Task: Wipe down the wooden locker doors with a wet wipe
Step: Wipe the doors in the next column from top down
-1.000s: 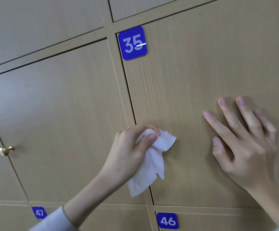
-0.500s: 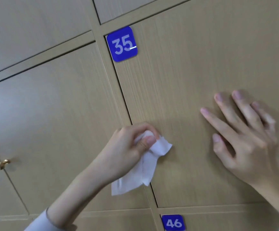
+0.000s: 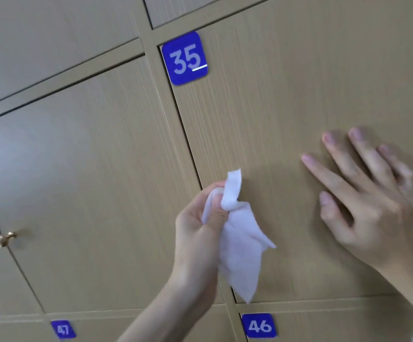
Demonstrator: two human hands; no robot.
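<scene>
A white wet wipe hangs crumpled from my left hand, which grips it at the left edge of locker door 35. Whether the wipe touches the wood I cannot tell. One corner of the wipe sticks up above my fingers. My right hand presses flat on the same door with its fingers spread. The blue label 35 sits at that door's top left corner.
To the left is another wooden door with a brass knob. Below are doors with blue labels 46 and 47. Frame strips run between the doors.
My left hand has turned and pulled back from the door edge, and the wipe now hangs down with a corner flipped up. My right hand stays pressed on door 35.
</scene>
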